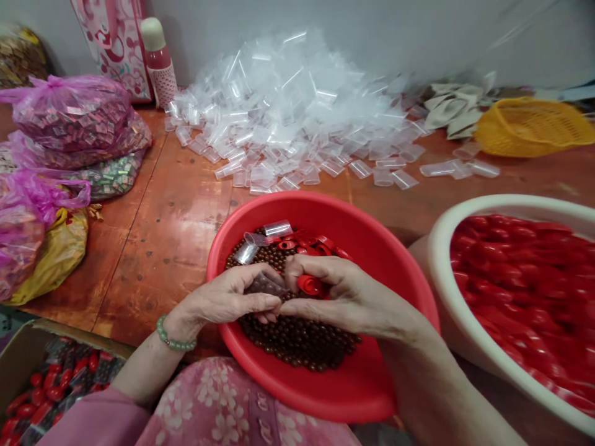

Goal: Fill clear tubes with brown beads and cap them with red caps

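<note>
Over a red plastic basin (325, 210), my left hand (227, 297) pinches a transparent plastic tube (264, 285) with dark contents. My right hand (339, 291) grips a red cap (309, 285) close to the tube's open end, and the fingers of both hands nearly meet. Below them, round brown beads (297, 337) fill the basin's bottom. Several loose red caps (307, 241) and several transparent tubes (277, 228) lie on the beads beyond my hands. My hands hide part of the bead heap.
A white-rimmed basin of red caps (515, 291) stands to my right, and a cardboard box of red-capped items (46, 384) to my lower left. On the orange-brown table (149, 248) lie a heap of transparent tubes (288, 111), pink bags (69, 114), and a yellow basket (530, 127).
</note>
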Demonstrator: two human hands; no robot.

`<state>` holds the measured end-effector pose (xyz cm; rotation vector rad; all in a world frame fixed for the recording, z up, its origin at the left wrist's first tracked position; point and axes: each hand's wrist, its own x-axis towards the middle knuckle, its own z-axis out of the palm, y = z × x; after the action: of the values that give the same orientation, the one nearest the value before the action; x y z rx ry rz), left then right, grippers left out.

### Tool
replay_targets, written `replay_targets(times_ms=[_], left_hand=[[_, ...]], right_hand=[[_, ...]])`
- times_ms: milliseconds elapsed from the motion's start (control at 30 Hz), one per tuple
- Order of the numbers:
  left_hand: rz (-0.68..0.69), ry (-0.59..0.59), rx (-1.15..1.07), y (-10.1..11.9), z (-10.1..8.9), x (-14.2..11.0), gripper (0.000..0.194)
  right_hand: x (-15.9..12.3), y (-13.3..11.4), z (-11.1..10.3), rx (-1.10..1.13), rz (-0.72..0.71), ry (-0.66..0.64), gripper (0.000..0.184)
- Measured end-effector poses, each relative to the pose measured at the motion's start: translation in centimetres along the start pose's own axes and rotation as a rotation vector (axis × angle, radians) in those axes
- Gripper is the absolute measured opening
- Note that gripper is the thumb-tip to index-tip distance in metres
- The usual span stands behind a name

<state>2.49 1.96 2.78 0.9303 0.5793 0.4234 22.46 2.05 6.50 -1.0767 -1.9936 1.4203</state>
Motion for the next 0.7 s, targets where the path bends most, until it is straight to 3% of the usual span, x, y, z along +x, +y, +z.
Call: replay_targets(times_ms=[167, 367, 467, 600, 700], left_hand=[[0.033, -0.008, -0.112, 0.2, -0.3, 0.3, 0.036], [0.111, 0.009, -0.146, 1.0, 0.4, -0.6, 0.032], [0.106, 0.048, -0.022, 1.3, 1.1, -0.6, 0.025], [0.084, 0.134, 0.038, 1.3, 1.8, 0.2, 0.024], [0.072, 0.224, 0.067, 1.1, 2.5, 0.9, 0.025]], right_hand=[[-1.1, -0.1, -0.8, -0.005, 0.046, -0.010, 0.029], [-2.1, 0.9, -1.0, 0.078, 0.215, 0.173, 0.033], [-2.0, 1.4, -0.2, 0.260, 0.199, 0.232, 0.028], [-1.4, 1.5, 0.9, 0.647, 0.145, 0.446, 0.021], [-0.9, 1.2, 1.5, 0.784, 0.132, 0.592, 0.017]])
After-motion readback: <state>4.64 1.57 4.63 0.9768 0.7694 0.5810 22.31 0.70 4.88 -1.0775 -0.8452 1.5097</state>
